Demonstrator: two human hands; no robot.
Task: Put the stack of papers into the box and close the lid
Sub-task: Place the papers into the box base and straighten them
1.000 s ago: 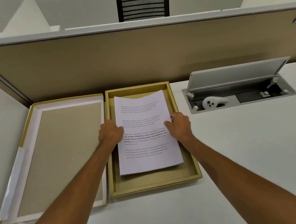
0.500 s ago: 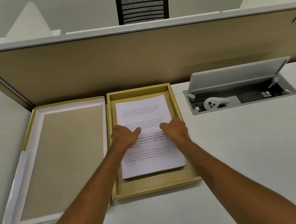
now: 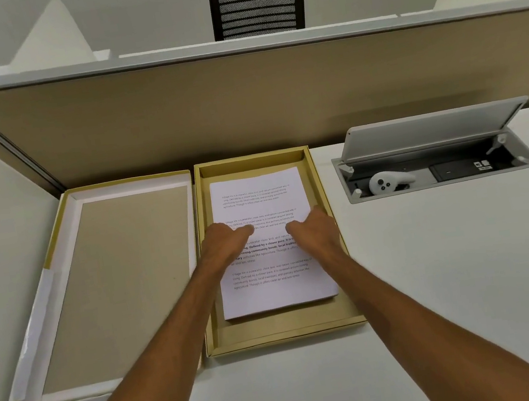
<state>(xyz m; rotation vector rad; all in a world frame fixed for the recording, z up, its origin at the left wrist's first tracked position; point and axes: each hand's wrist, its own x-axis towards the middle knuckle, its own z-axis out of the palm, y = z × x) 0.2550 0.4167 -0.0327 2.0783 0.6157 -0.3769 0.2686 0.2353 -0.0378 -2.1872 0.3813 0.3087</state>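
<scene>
Now white printed paper stack [image 3: 272, 289] lies flat in shallow tan cardboard box [image 3: 278, 331], frame centre. My left hand [image 3: 225, 244] and right hand [image 3: 315, 232] press it, fingers loosely curled, gripping nothing. Tan cardboard lid [image 3: 114, 286] at left: light, stiff; I'd grab long edges.

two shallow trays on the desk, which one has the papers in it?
The right-hand one, the tan box, holds the stack of papers, with both hands resting on it. The lid on its left lies open side up, white-edged, holding nothing.
</scene>
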